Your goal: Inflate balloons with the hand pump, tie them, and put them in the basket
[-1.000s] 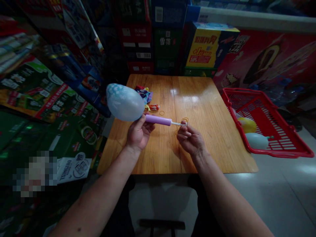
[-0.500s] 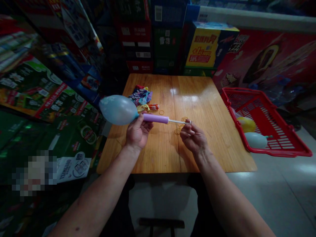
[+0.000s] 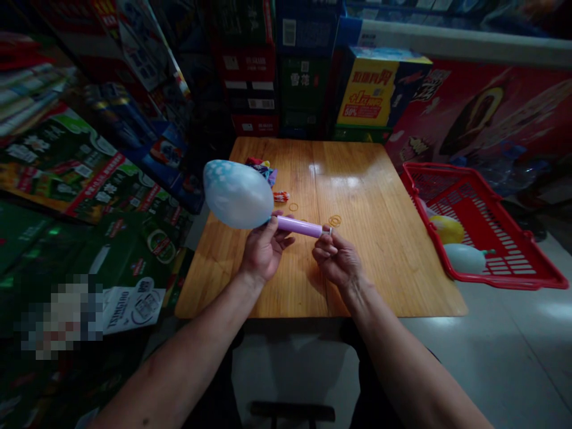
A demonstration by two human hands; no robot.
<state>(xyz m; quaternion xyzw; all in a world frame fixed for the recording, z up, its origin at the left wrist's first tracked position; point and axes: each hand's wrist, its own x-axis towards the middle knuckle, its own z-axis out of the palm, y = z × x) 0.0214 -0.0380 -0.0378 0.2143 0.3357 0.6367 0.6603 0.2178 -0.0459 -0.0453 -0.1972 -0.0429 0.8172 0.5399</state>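
Observation:
A light-blue balloon [image 3: 239, 195], partly inflated, sits on the left end of a purple balloon pump [image 3: 299, 226]. My left hand [image 3: 263, 247] is closed around that end, pinching the balloon's neck against the pump's tip. At the pump's other end, my right hand [image 3: 337, 256] grips the handle, which is pushed in close to the barrel. Behind the balloon lies a pile of uninflated balloons [image 3: 263, 170], partly hidden by it. Several rubber bands [image 3: 335, 221] lie on the wooden table [image 3: 366, 196] beyond my right hand.
Right of the table stands a red basket [image 3: 504, 238] holding a yellow balloon [image 3: 447, 229] and a pale green balloon [image 3: 465, 258]. Stacked drink cartons [image 3: 304, 89] line the table's far edge. More green cartons [image 3: 129, 250] crowd the left side. A dark stool [image 3: 292, 411] shows below.
My right hand has pushed the pump's rod into the barrel. The balloon has grown fuller, and my left hand with the balloon and pump has shifted right.

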